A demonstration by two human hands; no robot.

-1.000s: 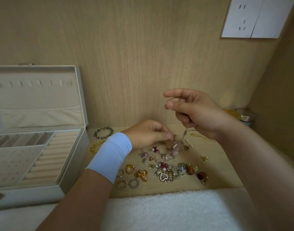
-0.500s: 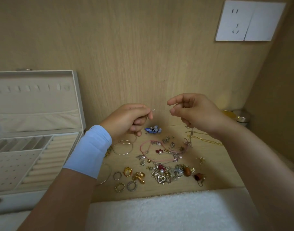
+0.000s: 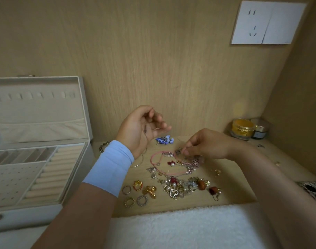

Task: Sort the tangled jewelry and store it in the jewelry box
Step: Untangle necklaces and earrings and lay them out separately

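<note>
**Hands sorting a tangle of jewelry beside an open box**

The tangled jewelry [image 3: 173, 184] lay in a loose heap on a pale wood-grain bench [image 3: 234, 187]. It held a looping pink cord [image 3: 154, 159], pearls, red petals, a rhinestone heart [image 3: 174, 193], a gold bow [image 3: 149, 191] and several rings. A cluster of blue beads [image 3: 164, 140] sat apart, nearer the wall.

The right hand [image 3: 207, 146] reached down, its fingertips pinching a small silvery charm [image 3: 178, 150] at the heap's edge. The left hand [image 3: 141, 128] hovered palm-up with its fingers loosely curled. A hair-thin strand seemed to cross it, too fine to confirm any hold. Its wrist, in a smooth blue band [image 3: 110, 166], hid part of a thin hoop [image 3: 138, 164].

The cream jewelry box [image 3: 76, 177] stood open at the left with padded ring rolls inside, and the picture's edge cut it off. A fluffy white towel [image 3: 180, 227] filled the foreground.
</note>
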